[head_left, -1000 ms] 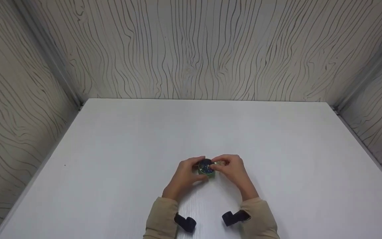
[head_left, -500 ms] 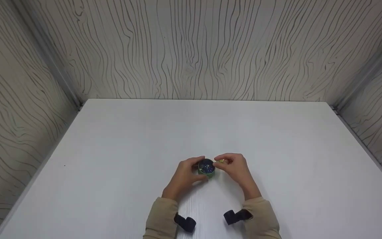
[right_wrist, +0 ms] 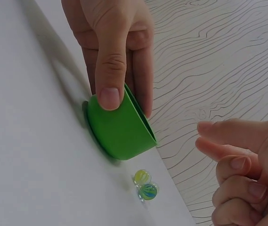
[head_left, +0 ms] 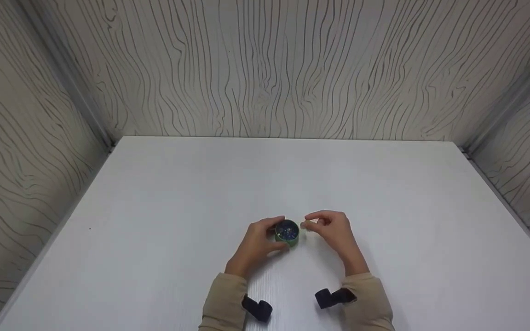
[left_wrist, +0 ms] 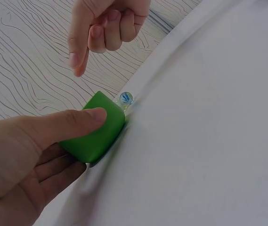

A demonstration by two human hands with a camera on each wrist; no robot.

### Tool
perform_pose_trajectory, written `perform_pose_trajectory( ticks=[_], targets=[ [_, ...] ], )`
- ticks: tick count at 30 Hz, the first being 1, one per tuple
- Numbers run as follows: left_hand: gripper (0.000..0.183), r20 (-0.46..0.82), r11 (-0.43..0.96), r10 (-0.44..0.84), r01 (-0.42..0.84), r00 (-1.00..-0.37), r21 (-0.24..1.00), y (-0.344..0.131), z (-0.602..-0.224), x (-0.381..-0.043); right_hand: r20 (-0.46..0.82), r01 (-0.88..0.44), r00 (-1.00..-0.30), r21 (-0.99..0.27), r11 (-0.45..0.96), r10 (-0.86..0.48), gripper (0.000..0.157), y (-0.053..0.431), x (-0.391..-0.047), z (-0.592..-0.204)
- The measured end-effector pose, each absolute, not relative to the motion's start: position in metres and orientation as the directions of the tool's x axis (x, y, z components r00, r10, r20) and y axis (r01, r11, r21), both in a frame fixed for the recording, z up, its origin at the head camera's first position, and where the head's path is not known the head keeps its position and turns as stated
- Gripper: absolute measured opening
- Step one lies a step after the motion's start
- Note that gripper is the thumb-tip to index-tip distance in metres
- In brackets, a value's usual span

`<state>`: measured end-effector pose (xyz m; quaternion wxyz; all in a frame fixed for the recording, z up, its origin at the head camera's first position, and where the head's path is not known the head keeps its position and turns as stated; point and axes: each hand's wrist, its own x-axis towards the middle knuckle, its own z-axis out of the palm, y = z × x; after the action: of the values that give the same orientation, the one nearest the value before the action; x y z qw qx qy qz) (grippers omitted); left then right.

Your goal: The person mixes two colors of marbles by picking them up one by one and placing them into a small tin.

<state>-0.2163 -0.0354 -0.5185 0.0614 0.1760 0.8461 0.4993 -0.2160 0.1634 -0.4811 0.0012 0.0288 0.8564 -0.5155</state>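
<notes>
A small green cup [right_wrist: 119, 127] stands on the white table, its inside dark with several small glinting spots in the head view. My left hand [head_left: 256, 241] grips it around the side, thumb [left_wrist: 86, 120] on the near wall and the other fingers opposite. To the right of the cup, my right hand [head_left: 334, 230] hovers with index finger and thumb stretched out close together and the other fingers curled. Nothing shows between those fingertips. Beside the cup lie a yellow glass marble [right_wrist: 142, 177] and a blue-green marble [right_wrist: 148, 191], with another clear one partly hidden behind.
The white table [head_left: 177, 197] reaches back to a wall with a wood-grain pattern [head_left: 265, 69], and similar panels close in the left and right. Dark wrist mounts [head_left: 258, 309] stick out from both tan sleeves [head_left: 223, 301].
My right hand has drawn back from over the cup's rim, moving right and slightly away, its fingertips now apart from the cup. The left hand and cup have stayed put.
</notes>
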Motion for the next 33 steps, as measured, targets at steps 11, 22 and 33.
perform_pose_trajectory(
  ticks=[11,22,33],
  targets=[
    [0.063,0.042,0.444,0.35,0.205,-0.936,0.872,-0.0342,-0.5192,-0.2164,-0.053,0.096,-0.993,-0.871,0.482,0.103,0.02,0.1688,-0.2164,-0.4818],
    [0.064,0.017,0.438,0.342,0.176,-0.94,0.881,-0.0338,-0.5183,-0.2174,-0.09,0.146,-0.987,-0.856,0.495,0.136,0.02,0.1718,-0.218,-0.4851],
    [0.064,0.023,0.444,0.341,0.183,-0.94,0.877,-0.0343,-0.518,-0.2164,-0.14,0.223,-0.972,-0.814,0.537,0.191,0.021,0.1733,-0.2174,-0.4885]
  ],
)
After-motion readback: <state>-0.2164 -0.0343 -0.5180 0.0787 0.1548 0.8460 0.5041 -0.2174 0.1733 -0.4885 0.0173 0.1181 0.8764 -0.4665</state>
